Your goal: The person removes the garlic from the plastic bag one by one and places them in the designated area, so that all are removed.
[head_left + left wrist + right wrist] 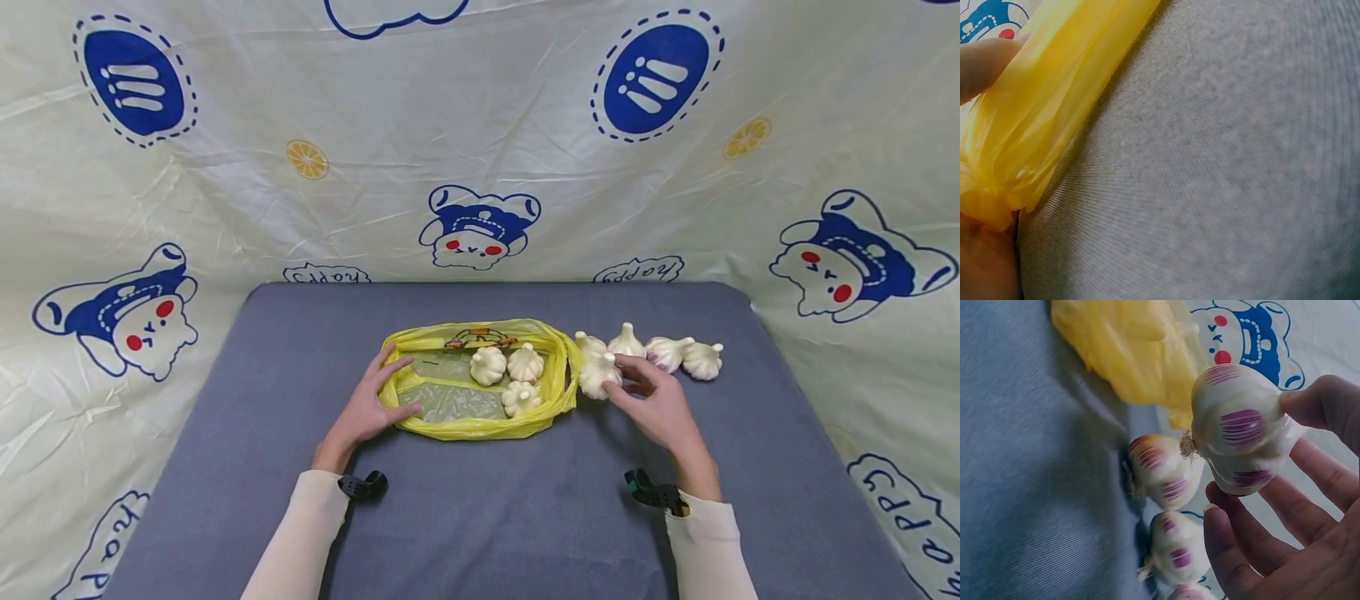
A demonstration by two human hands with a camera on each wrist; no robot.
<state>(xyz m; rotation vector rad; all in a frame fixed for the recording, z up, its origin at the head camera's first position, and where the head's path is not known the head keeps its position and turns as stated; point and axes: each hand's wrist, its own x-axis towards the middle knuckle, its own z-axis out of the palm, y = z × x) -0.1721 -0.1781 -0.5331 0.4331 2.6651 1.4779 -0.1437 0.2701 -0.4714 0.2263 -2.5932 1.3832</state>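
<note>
A yellow plastic bag [480, 429] lies with its mouth spread wide, and three garlic bulbs [487, 366] sit in its right half. At the bag's left end, my left hand [367, 406] holds the rim, with thumb and fingertips reaching inside over the edge. My right hand [656, 404] pinches a white garlic bulb [598, 377] between thumb and fingers, just off the bag's right end. Purple streaks mark this held bulb [1241, 428] in the right wrist view, and its root tuft faces the bag.
Several more garlic bulbs [666, 353] lie in a row behind and to the right of my right hand. A grey-blue cloth [480, 517] covers the table. Behind it hangs a white printed sheet [375, 167].
</note>
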